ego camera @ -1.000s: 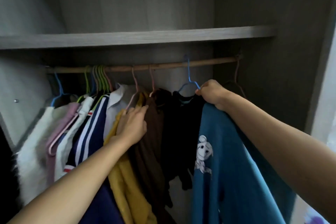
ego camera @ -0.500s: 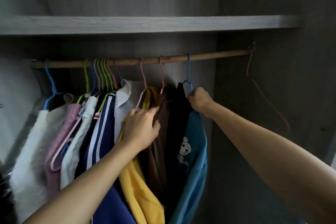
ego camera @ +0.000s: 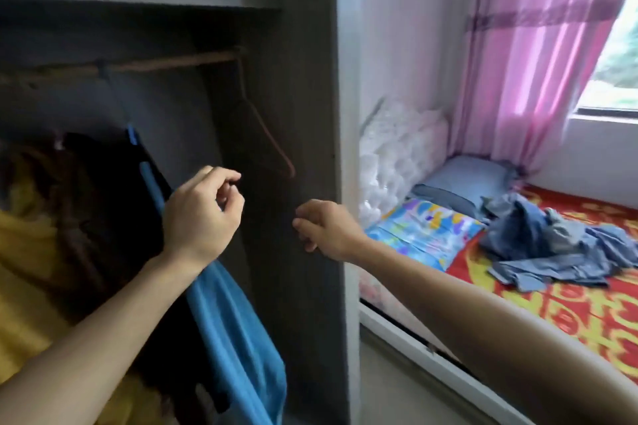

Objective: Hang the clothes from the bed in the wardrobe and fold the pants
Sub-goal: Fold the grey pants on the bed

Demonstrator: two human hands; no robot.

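Blue top now hangs from the rod at the lower left of the frame, beside darker garments and a yellow one. Half a second ago the right hand gripped its hanger and the left hand parted the neighbouring clothes. Now both have let go and pulled back. The left hand and right hand are loosely curled and hold nothing, mid-frame in front of the wardrobe side panel.

The view has also swung right, taking in the bed. I judge this garment done and the next one about to be fetched. A crumpled heap of blue clothes waits on the bed at the right. 1 bare hanger hangs at the rod's right end, free for it.

No brand, label or writing can be read; motion blur softens the frame.
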